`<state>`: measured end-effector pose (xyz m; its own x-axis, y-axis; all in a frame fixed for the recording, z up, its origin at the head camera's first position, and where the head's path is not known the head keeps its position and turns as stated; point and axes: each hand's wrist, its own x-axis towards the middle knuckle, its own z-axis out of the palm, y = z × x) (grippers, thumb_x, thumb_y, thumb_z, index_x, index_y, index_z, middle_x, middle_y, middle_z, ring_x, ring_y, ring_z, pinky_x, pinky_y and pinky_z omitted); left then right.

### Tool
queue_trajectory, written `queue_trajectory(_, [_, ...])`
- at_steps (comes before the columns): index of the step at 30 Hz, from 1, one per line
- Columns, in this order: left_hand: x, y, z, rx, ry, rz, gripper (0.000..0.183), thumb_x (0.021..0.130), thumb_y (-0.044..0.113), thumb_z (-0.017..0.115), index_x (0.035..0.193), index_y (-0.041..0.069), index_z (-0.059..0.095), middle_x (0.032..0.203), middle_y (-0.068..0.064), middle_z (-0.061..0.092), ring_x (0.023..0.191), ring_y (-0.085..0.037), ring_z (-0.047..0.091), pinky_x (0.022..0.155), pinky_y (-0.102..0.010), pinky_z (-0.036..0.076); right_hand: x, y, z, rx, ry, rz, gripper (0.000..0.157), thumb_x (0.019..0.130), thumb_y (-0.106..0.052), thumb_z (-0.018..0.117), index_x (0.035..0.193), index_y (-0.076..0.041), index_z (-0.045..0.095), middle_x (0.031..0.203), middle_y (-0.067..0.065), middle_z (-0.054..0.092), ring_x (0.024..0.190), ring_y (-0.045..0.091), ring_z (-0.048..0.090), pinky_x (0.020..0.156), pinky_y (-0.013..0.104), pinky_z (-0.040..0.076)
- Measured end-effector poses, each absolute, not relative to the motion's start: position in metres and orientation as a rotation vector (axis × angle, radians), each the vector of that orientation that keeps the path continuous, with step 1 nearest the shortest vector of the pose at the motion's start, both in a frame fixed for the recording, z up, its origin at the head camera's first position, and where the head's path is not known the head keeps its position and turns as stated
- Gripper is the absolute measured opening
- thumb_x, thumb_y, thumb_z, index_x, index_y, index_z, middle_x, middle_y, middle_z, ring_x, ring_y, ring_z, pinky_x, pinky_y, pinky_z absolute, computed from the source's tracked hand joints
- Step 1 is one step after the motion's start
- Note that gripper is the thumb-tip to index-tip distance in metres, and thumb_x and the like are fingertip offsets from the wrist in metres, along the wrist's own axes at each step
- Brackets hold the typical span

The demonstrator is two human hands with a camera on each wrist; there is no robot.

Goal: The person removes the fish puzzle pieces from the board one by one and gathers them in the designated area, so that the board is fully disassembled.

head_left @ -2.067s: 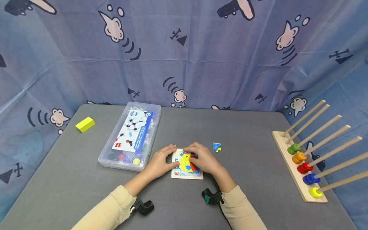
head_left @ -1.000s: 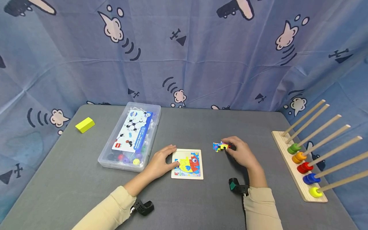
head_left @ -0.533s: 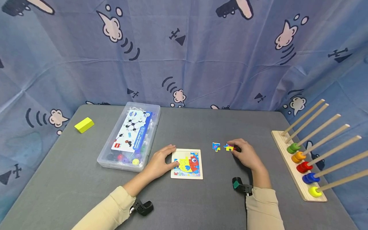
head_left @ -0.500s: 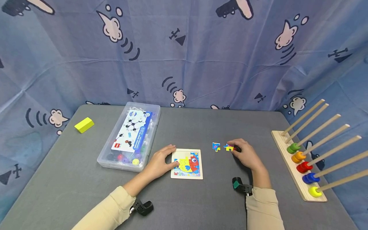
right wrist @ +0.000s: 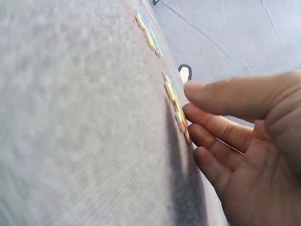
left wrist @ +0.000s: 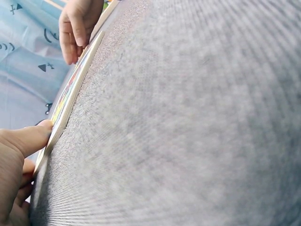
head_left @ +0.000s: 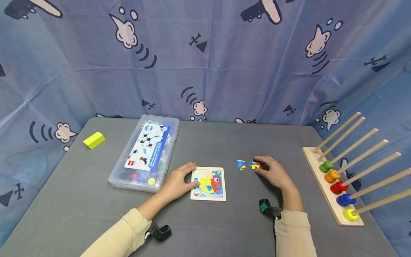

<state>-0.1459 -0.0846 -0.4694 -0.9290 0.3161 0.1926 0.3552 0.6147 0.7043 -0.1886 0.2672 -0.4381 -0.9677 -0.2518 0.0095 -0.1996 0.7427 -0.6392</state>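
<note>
A small wooden jigsaw puzzle [head_left: 208, 184] with a yellow and red fish picture lies flat on the table. My left hand [head_left: 179, 183] holds it by the left side, its thumb on the face and the fingers along the edge, as the left wrist view also shows. To the right, a blue and yellow puzzle piece [head_left: 240, 164] lies loose. Beside it lies a second bit of puzzle [head_left: 255, 165], yellow with red, partly covered by my right hand [head_left: 274, 173]. In the right wrist view, the right thumb and fingers hover beside this puzzle bit [right wrist: 178, 108], apart, with nothing pinched.
A clear plastic molecular model box [head_left: 144, 153] stands left of the puzzle. Farther left lies a yellow block [head_left: 94, 140]. On the right stands a wooden peg board [head_left: 334, 189] with tall dowels and coloured rings. A patterned curtain [head_left: 205, 71] hangs behind the table.
My right hand has left the jigsaw puzzle and carried a yellow and red bit rightward, setting it beside the loose piece; its fingers have now loosened. The left hand has stayed in place.
</note>
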Motion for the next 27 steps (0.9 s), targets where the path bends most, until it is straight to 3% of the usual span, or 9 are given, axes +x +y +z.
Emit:
queue_trajectory(15, [-0.147, -0.086, -0.468, -0.57, -2.786, -1.225, 0.059, 0.079, 0.027, 0.077, 0.129, 0.0, 0.058, 0.137, -0.013, 0.054, 0.133, -0.028, 0.044, 0.11, -0.044, 0.038, -0.189, 0.217, -0.428, -0.601, 2.628, -1.205, 0.052, 0.089, -0.015, 0.066, 0.135, 0.001, 0.048, 0.137, 0.02, 0.049, 0.128, 0.038, 0.044, 0.107, 0.056, 0.036])
queue_trajectory(27, [-0.146, -0.085, -0.468, -0.577, -2.773, -1.229, 0.058, 0.079, 0.026, 0.077, 0.128, 0.0, 0.059, 0.135, -0.013, 0.055, 0.132, -0.028, 0.046, 0.109, -0.044, 0.038, -0.182, 0.176, -0.433, -0.725, 2.493, -1.213, 0.047, 0.086, -0.012, 0.068, 0.129, 0.002, 0.054, 0.129, 0.016, 0.057, 0.119, 0.033, 0.052, 0.104, 0.052, 0.04])
